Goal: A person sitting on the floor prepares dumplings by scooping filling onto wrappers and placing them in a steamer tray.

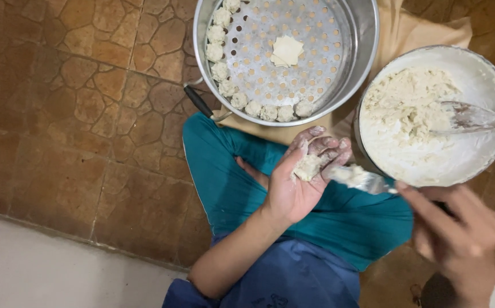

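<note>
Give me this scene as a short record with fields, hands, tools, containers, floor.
left hand: left hand open, palm up, cupping a filled wrapper
right hand: right hand grips a spoon, its tip at the wrapper
bowl: white bowl of pale filling, second spoon resting in it
steamer: perforated metal steamer tray, dumplings along its rim, one flat wrapper in the middle
floor: brown stone-pattern tiles

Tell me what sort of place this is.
Probably a home kitchen floor: the person sits on brown stone-pattern tiles, with a perforated steamer tray of dumplings and a bowl of filling beside them.
</note>
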